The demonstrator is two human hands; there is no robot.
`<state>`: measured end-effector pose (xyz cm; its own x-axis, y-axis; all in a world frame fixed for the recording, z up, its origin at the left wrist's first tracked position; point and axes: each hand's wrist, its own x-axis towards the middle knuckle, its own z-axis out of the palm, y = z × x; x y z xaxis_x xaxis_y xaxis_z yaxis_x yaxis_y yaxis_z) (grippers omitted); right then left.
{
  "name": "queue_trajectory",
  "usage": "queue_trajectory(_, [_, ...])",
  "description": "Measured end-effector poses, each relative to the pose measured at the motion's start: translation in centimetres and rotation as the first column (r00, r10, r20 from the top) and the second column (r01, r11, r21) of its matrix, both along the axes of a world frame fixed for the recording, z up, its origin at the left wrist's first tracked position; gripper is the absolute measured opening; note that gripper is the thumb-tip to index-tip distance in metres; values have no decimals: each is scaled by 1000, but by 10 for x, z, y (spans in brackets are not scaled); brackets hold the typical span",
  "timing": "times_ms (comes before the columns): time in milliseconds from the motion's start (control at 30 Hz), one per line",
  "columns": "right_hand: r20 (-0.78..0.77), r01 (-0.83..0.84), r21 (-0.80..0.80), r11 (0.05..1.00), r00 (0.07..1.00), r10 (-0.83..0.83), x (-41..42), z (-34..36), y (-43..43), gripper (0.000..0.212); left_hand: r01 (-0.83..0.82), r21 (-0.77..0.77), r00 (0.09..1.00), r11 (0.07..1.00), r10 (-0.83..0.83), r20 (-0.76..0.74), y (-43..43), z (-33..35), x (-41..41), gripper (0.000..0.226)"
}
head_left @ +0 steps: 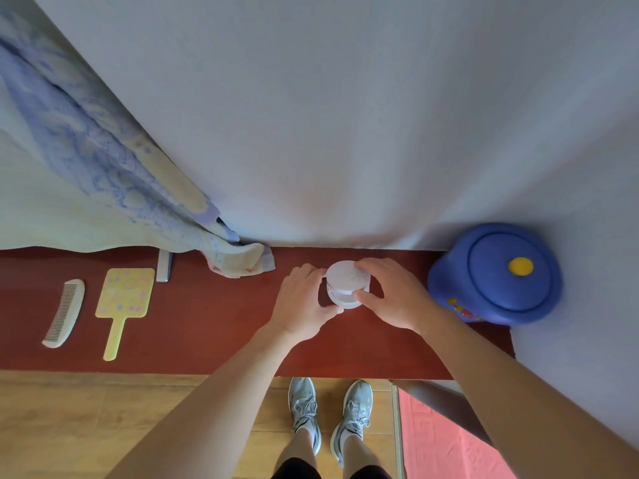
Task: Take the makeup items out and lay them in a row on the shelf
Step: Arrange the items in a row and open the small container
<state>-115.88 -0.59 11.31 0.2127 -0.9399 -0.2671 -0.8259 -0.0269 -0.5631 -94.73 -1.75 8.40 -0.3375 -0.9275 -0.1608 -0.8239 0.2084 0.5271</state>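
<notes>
As you look down, shelf [214, 323]: a red-brown ledge running along the pale wall.
Comb [64, 312]: pale, flat on the shelf at far left, teeth facing left.
Hand mirror [121, 302]: yellow, just right of the comb and apart from it, handle toward you.
Curtain [86, 150]: blue-patterned cloth whose lower end rests on the shelf at the wall.
Left hand [302, 302]: your fingers curl round the left side of the white round case [347, 281], thumb at its near edge.
White round case: mid-shelf between both your hands; whether it touches the shelf cannot be told.
Right hand [394, 295]: grasps the case's right side, fingers over its far edge, thumb at its near edge.
Blue container [494, 274]: round, lid closed, yellow knob [521, 266] on top, at the shelf's right end against the wall.
</notes>
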Motion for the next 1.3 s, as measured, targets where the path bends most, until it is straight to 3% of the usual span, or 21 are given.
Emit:
queue_trajectory(333, [67, 144, 63, 988, 987, -148, 4, 3, -6, 36, 34, -2, 999, 999, -34, 5, 0, 0, 2, 67])
queue_trajectory(533, [122, 209, 57, 976, 969, -214, 10, 7, -15, 38, 34, 3, 999, 999, -34, -14, 0, -3, 3, 64])
queue_trajectory(800, [157, 344, 134, 929, 919, -362, 17, 4, -26, 58, 50, 14, 999, 999, -50, -13, -1, -4, 4, 63])
queue_trajectory(1133, [164, 377, 158, 913, 902, -400, 17, 4, -25, 56, 64, 24, 998, 998, -64, -7, -3, -3, 5, 64])
queue_trajectory(1300, [180, 382, 169, 909, 895, -409, 15, 6, -23, 43, 79, 38, 997, 996, -80, 18, -4, -1, 5, 67])
